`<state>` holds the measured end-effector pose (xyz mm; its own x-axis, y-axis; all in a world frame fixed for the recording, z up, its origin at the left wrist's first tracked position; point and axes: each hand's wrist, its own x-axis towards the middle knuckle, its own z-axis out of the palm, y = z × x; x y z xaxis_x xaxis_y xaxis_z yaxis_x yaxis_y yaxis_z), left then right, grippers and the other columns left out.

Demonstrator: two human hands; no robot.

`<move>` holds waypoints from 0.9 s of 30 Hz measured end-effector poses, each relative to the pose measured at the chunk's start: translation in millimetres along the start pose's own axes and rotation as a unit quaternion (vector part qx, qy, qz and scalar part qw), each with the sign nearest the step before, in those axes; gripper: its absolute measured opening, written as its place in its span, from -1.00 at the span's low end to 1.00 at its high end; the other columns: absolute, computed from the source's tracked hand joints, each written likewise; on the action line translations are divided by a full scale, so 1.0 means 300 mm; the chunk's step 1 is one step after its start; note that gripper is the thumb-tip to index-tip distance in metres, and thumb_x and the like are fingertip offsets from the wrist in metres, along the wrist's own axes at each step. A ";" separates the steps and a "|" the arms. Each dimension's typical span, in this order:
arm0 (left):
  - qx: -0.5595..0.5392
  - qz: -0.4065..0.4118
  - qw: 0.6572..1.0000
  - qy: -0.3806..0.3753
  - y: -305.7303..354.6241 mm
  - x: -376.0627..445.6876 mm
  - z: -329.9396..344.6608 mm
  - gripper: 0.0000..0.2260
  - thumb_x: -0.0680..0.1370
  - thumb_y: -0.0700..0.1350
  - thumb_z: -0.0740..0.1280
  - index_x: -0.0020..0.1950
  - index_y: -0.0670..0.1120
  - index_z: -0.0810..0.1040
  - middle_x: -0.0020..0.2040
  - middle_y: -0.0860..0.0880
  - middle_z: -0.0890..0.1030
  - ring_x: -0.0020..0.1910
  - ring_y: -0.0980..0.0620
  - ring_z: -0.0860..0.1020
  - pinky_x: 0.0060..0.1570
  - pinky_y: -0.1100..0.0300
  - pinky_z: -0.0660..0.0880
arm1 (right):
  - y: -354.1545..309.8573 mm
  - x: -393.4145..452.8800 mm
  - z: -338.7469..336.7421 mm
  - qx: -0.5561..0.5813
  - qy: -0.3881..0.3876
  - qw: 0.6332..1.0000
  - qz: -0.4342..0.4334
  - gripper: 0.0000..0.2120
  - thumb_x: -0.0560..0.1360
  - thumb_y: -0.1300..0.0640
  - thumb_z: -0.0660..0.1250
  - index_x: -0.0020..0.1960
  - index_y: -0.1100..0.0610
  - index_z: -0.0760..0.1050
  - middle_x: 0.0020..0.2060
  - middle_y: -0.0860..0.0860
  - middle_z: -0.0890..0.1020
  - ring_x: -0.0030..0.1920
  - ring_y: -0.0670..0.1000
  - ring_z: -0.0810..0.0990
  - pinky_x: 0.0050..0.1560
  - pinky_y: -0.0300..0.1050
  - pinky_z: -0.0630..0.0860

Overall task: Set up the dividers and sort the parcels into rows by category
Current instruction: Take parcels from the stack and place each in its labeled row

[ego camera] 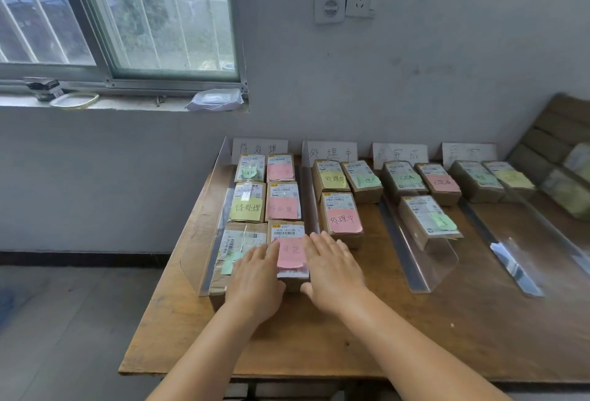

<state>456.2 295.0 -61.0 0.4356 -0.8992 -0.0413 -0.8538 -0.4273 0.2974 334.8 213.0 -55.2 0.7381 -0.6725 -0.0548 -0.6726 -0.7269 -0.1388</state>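
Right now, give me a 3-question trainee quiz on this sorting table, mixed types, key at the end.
1. True or false: the left hand and right hand lie on either side of a parcel with a pink note.
2. How many parcels sit in the second row from the left, behind the sign?
3. Multiple choice: the parcel nearest the camera in the third row carries a note that is A) pink B) green C) blue.

Key: 1 true; 2 three; 3 B.
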 end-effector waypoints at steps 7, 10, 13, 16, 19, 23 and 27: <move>0.011 0.068 0.997 0.025 0.205 0.019 -0.021 -0.33 0.55 0.00 0.28 0.56 0.00 -0.01 0.54 0.02 0.13 0.52 -0.03 0.06 0.45 0.04 0.06 | 0.182 -0.123 -0.093 0.025 0.045 0.997 0.059 -0.20 0.53 -0.06 0.30 0.56 0.07 -0.13 0.55 0.02 -0.02 0.54 0.03 -0.12 0.48 0.03 -0.18; 0.013 0.095 0.995 0.027 0.330 0.023 -0.006 -0.33 0.55 -0.06 0.28 0.56 0.02 -0.01 0.54 0.02 0.13 0.52 -0.04 0.06 0.45 0.05 0.07 | 0.293 -0.190 -0.132 0.027 0.061 0.994 0.083 -0.19 0.53 -0.07 0.29 0.56 0.04 -0.15 0.56 0.01 -0.03 0.54 0.03 -0.11 0.48 0.01 -0.17; 0.005 0.118 0.993 0.026 0.466 0.021 0.012 -0.32 0.53 -0.03 0.32 0.55 0.00 0.02 0.52 0.01 0.17 0.50 -0.04 0.11 0.43 0.06 0.12 | 0.417 -0.257 -0.166 0.035 0.075 0.991 0.103 -0.18 0.53 -0.08 0.30 0.56 0.03 -0.16 0.56 -0.01 -0.03 0.54 0.01 -0.11 0.48 0.00 -0.15; 0.000 0.143 0.989 0.027 0.618 0.007 0.041 -0.30 0.55 0.02 0.31 0.56 -0.01 -0.01 0.54 0.01 0.15 0.51 -0.05 0.11 0.44 0.05 0.11 | 0.560 -0.341 -0.201 0.039 0.090 0.988 0.121 -0.17 0.51 -0.08 0.33 0.55 0.03 -0.14 0.55 -0.02 -0.01 0.54 0.00 -0.09 0.48 -0.01 -0.13; -0.008 0.170 0.985 0.032 0.784 -0.015 0.074 -0.33 0.55 0.02 0.28 0.56 -0.02 0.00 0.54 0.02 0.15 0.52 -0.04 0.08 0.44 0.06 0.09 | 0.706 -0.436 -0.230 0.034 0.106 0.985 0.135 -0.18 0.51 -0.08 0.33 0.55 0.03 -0.13 0.55 -0.02 0.02 0.54 0.00 -0.07 0.48 -0.02 -0.13; -0.013 0.186 0.982 0.040 1.015 -0.044 0.120 -0.32 0.53 0.05 0.32 0.55 -0.01 0.06 0.52 0.02 0.20 0.51 -0.03 0.11 0.44 0.06 0.10 | 0.890 -0.569 -0.258 0.034 0.113 0.981 0.153 -0.18 0.52 -0.07 0.32 0.55 0.00 -0.14 0.55 -0.03 0.00 0.54 0.00 -0.08 0.47 -0.04 -0.14; -0.029 0.192 0.980 0.039 1.231 -0.062 0.176 -0.31 0.54 0.05 0.31 0.56 0.03 0.02 0.54 0.04 0.15 0.52 -0.01 0.09 0.45 0.05 0.07 | 1.066 -0.690 -0.296 0.033 0.125 0.976 0.173 -0.17 0.51 -0.11 0.32 0.56 0.00 -0.13 0.55 -0.03 0.01 0.54 0.00 -0.08 0.47 -0.05 -0.14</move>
<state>117.7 149.1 -0.9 0.1076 -0.9818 0.1568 -0.9423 -0.0504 0.3309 -37.9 107.5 -0.5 0.4262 -0.8950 0.1318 -0.8683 -0.4456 -0.2178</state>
